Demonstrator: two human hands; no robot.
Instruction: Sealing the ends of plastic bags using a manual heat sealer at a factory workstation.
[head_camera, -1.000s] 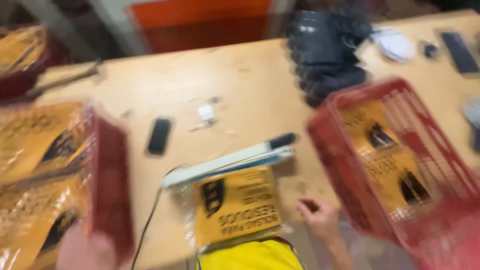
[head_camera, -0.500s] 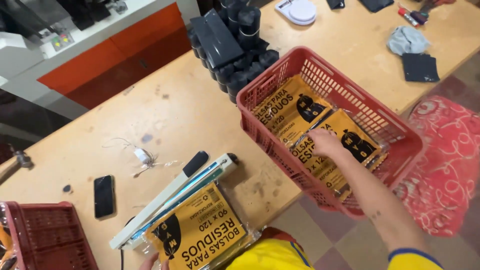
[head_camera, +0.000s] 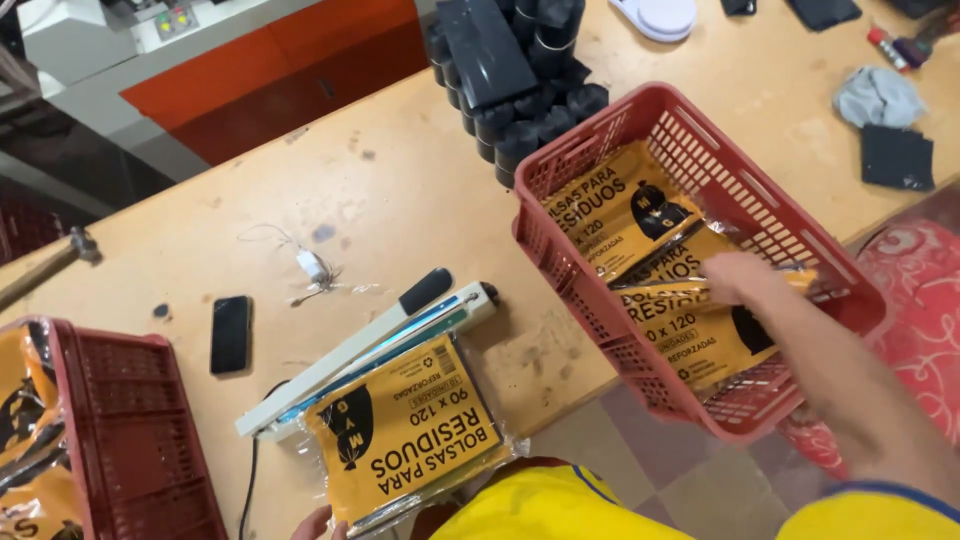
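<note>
Packets of yellow bags (head_camera: 690, 320) lie in the red basket (head_camera: 800, 230), right hand (head_camera: 745, 277) resting flat on the top one. Left hand (head_camera: 318, 523) pinches another yellow packet (head_camera: 405, 430) beside the white heat sealer (head_camera: 370, 350) on the wooden table (head_camera: 400, 190).

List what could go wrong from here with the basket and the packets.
1. The red plastic basket hangs partly over the edge of the wooden table; pressure from the right hand on the yellow plastic-wrapped packets inside might tip it off.
2. The yellow packet under the white bar-shaped heat sealer also overhangs the edge, with only the left hand near it, so it may slide off.
</note>
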